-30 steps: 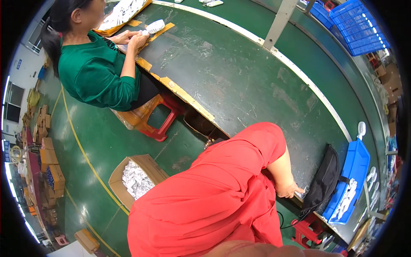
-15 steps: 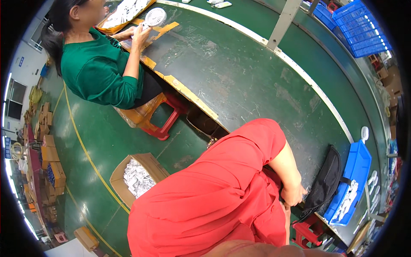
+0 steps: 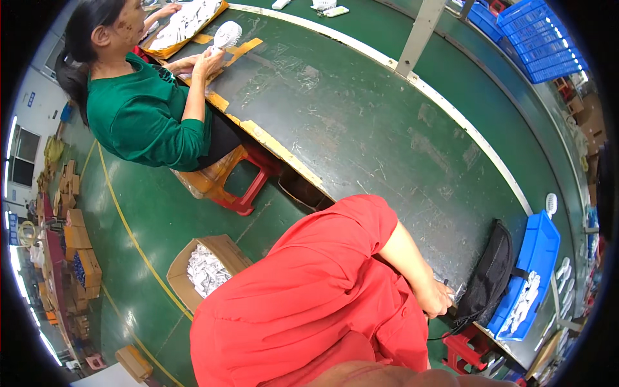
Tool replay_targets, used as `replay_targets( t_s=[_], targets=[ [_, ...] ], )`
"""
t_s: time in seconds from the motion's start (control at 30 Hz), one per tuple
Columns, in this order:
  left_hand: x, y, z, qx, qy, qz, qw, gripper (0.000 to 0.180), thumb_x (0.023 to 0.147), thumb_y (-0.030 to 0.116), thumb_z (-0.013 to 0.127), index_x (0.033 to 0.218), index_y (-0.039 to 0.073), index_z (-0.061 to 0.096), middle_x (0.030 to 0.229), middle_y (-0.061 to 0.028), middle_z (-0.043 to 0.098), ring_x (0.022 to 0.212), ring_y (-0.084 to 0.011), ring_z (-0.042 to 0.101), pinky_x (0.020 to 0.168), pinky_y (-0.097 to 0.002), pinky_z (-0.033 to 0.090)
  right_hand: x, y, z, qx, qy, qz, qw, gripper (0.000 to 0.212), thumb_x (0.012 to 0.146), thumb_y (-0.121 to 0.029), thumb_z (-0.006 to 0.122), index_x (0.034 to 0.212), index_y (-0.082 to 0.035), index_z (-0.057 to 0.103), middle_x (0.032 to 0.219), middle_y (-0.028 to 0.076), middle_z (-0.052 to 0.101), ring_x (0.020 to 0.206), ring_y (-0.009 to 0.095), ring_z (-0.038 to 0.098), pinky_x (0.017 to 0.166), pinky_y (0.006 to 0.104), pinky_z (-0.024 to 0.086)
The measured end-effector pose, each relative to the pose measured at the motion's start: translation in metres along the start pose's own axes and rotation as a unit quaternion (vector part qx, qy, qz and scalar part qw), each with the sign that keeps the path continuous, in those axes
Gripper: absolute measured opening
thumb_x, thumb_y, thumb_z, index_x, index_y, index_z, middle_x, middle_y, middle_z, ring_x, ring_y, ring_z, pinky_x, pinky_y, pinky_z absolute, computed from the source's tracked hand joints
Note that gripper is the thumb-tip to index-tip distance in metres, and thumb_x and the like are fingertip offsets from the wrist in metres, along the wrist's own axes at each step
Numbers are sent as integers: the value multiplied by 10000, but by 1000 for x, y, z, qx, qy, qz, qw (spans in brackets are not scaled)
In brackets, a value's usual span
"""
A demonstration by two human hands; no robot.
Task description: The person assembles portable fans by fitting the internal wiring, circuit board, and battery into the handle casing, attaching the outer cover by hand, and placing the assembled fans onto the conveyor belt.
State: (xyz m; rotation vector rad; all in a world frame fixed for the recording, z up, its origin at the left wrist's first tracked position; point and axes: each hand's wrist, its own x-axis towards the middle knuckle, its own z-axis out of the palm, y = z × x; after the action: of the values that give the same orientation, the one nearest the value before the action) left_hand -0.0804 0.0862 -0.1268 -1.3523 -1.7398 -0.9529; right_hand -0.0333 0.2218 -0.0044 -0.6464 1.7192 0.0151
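Observation:
My left hand is at the table's front right edge, below my red sleeve. Its fingers are bent together and point down and right; whatever they grip is hidden beneath them. Just beyond the fingertips lies a crumpled piece of clear plastic with a small dark piece beside it. A black mesh-like pouch lies right of the hand, apart from it. My right hand is out of sight, behind my red shirt.
A blue bin holding white parts stands beyond the pouch, with a white handheld fan behind it. A co-worker in green sits far left, holding a white fan. A carton of white packets and red stools stand below.
My left arm has swung a little left and my left hand has shifted slightly. The forearm that showed below it has gone from sight. The co-worker's head has turned.

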Motion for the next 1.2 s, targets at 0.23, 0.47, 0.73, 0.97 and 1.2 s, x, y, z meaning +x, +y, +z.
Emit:
replay_targets(
  t_s=[0.23,0.47,0.73,0.97,1.2],
  targets=[
    [26,41,-136,-112,-115,-181,970,158,705,208,613,794,79,636,692,-132,580,703,-338,584,668,-455,459,-13,-26,-45,-38,5,20,999,259,837,-242,540,938,-20,627,920,196,644,865,334,627,761,400,487],
    [-27,44,-456,-384,-113,-688,606,235,888,217,613,1014,25,662,883,-104,681,752,-152,664,665,-288,564,-16,-85,-118,-92,2,31,995,260,836,-237,537,930,-13,629,915,203,642,861,339,627,759,399,485],
    [-216,0,-704,494,167,-794,313,590,820,112,497,1384,238,378,1247,-155,553,1156,-267,537,943,-400,431,6,-160,-189,-160,85,-203,962,160,823,-104,565,944,-29,639,813,178,658,766,311,659,692,373,514],
    [-224,-34,-725,501,63,-840,198,583,863,497,497,1353,191,412,1189,-127,595,1108,-302,566,905,-405,451,40,-180,-194,28,81,-208,974,237,817,-147,603,1034,-54,585,816,157,654,753,329,648,676,390,518],
    [-229,1,-734,556,134,-766,293,376,799,384,573,915,44,684,991,-171,657,950,-328,626,828,-410,494,43,-185,-196,-7,115,-261,958,258,820,-120,618,1057,-29,578,890,158,653,789,308,649,701,371,516]
  ],
)
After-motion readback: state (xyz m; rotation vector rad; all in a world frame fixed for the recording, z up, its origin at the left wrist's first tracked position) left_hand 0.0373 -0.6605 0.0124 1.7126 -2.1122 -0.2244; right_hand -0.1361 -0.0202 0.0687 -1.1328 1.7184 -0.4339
